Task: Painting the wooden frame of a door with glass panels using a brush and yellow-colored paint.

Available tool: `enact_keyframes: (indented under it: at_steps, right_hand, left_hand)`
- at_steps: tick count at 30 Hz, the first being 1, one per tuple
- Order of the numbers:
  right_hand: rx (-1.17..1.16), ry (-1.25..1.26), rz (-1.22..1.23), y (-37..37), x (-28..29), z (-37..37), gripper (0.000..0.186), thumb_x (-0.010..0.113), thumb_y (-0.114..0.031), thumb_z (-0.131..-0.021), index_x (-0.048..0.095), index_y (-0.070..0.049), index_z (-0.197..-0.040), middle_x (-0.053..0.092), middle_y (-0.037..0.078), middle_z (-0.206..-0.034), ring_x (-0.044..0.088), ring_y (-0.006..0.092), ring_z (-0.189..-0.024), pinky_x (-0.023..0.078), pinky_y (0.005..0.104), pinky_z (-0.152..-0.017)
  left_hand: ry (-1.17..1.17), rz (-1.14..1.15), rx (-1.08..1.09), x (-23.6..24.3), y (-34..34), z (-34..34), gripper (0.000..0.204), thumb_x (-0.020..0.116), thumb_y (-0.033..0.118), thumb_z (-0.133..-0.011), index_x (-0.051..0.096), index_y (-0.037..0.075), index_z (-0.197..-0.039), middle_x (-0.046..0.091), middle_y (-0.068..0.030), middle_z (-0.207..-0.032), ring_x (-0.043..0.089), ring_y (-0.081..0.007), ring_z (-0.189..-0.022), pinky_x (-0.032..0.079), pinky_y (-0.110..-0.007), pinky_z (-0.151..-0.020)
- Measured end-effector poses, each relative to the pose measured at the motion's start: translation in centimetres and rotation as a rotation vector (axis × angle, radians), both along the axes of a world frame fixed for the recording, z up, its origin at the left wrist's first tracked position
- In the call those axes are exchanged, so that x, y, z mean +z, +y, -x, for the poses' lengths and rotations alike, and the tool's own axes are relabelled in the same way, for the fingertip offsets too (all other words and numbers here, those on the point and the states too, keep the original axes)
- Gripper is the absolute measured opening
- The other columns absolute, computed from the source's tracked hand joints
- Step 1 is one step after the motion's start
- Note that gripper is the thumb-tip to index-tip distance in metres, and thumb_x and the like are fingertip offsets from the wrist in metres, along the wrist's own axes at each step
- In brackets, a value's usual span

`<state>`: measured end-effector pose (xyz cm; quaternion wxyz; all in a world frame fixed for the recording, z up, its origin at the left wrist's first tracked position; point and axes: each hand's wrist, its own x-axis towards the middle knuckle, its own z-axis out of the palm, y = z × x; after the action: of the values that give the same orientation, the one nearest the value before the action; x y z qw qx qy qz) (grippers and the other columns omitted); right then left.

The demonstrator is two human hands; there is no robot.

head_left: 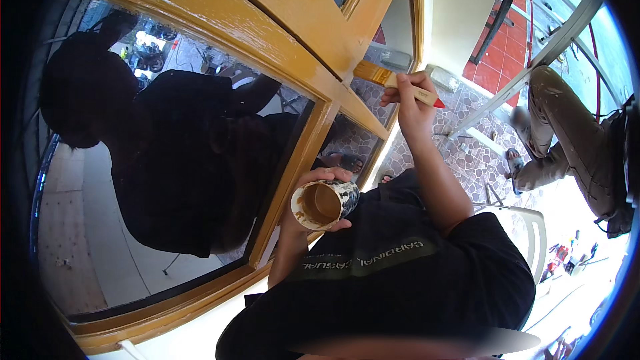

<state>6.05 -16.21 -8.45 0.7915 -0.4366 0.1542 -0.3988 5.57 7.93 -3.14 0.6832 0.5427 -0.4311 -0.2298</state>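
Brush [383, 77] axis diag, bristles [367, 72] up-L, handle [428, 97] down-R; R fingers [405, 89] pinch handle; L fingers [323, 175] curled round can [348, 195].

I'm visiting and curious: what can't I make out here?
Head view:
Can: underside hidden by its own wall.
Left fingers: partly hidden by the can.
Other person: upper body cut off by the right edge.
Red-and-black items, right: too small, glare around them.

Lettering [403, 251] on black shirt [433, 293] (upside-down), brush handle [424, 96]
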Motion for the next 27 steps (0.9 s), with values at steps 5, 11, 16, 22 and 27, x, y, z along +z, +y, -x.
enact_keyframes:
  at_steps: [5, 11, 16, 22, 27]
  right_hand:
    - [0.002, 0.023, 0.075, 0.6, 2.2, -1.1, 0.017, 0.057, -0.013, -0.096, 0.049, 0.000, -0.088, 0.063, 0.014, -0.073, 0.064, 0.0188, -0.058, 0.056, 0.0307, -0.053]
    - [0.060, -0.158, -0.165, -0.1, 5.7, -2.5, 0.018, 0.058, -0.015, -0.096, 0.048, -0.002, -0.088, 0.062, 0.014, -0.073, 0.064, 0.0196, -0.060, 0.056, 0.0313, -0.054]
    - [0.069, -0.216, -0.235, 0.1, 3.8, -2.9, 0.018, 0.057, -0.017, -0.096, 0.049, -0.003, -0.089, 0.061, 0.015, -0.072, 0.063, 0.0227, -0.058, 0.056, 0.0349, -0.053]
    - [0.020, -0.068, 0.048, 0.8, -2.6, -0.5, 0.016, 0.057, -0.011, -0.096, 0.048, -0.001, -0.088, 0.063, 0.013, -0.072, 0.064, 0.0165, -0.060, 0.055, 0.0297, -0.056]
    - [0.051, 0.042, 0.152, 0.1, 2.0, -1.5, 0.015, 0.057, -0.009, -0.095, 0.050, 0.000, -0.086, 0.064, 0.011, -0.070, 0.064, 0.0128, -0.061, 0.052, 0.0257, -0.055]
  left_hand:
    - [-0.024, -0.012, -0.029, -0.1, -0.1, -0.2, 0.083, 0.090, 0.003, -0.057, 0.044, 0.007, -0.126, 0.057, -0.0163, -0.118, 0.055, -0.0302, -0.115, 0.043, -0.044, -0.100]
    - [-0.057, -0.039, -0.020, 0.1, -0.3, -0.3, 0.082, 0.090, 0.004, -0.057, 0.044, 0.008, -0.125, 0.059, -0.0150, -0.117, 0.055, -0.0295, -0.116, 0.038, -0.046, -0.105]
    - [0.012, -0.041, 0.005, 0.5, -0.3, 0.2, 0.082, 0.091, 0.008, -0.058, 0.045, 0.008, -0.125, 0.060, -0.0138, -0.117, 0.056, -0.0285, -0.116, 0.035, -0.049, -0.107]
    - [-0.078, -0.047, 0.028, 0.2, -0.6, 0.3, 0.083, 0.091, 0.006, -0.057, 0.045, 0.007, -0.126, 0.059, -0.0146, -0.118, 0.056, -0.0286, -0.116, 0.038, -0.046, -0.105]
    - [-0.027, -0.047, 0.062, 0.5, -2.0, 0.9, 0.081, 0.090, 0.004, -0.059, 0.045, 0.008, -0.126, 0.058, -0.0145, -0.118, 0.055, -0.0270, -0.116, 0.042, -0.044, -0.102]
